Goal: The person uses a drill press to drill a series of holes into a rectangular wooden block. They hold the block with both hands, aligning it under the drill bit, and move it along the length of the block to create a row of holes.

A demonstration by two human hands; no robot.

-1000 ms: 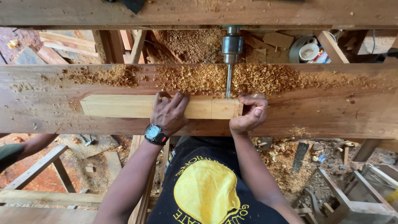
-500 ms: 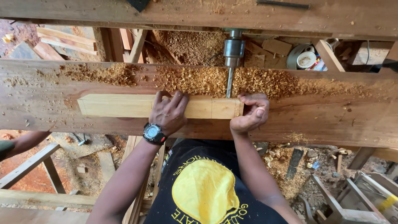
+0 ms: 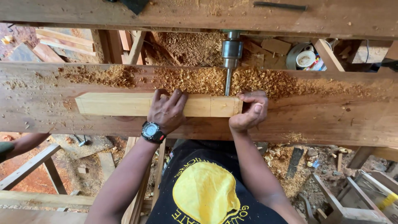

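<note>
Your left hand (image 3: 168,110), with a black wristwatch (image 3: 152,131) on its wrist, lies flat with fingers spread on the pale yellow rectangular wooden block (image 3: 124,104), pressing it onto the wide brown workbench plank (image 3: 331,116). Your right hand (image 3: 249,111) is curled around the block's right end, thumb up. The steel drill bit (image 3: 227,82) under its metal chuck (image 3: 231,49) meets the block's far edge amid tan wood shavings (image 3: 282,83).
</note>
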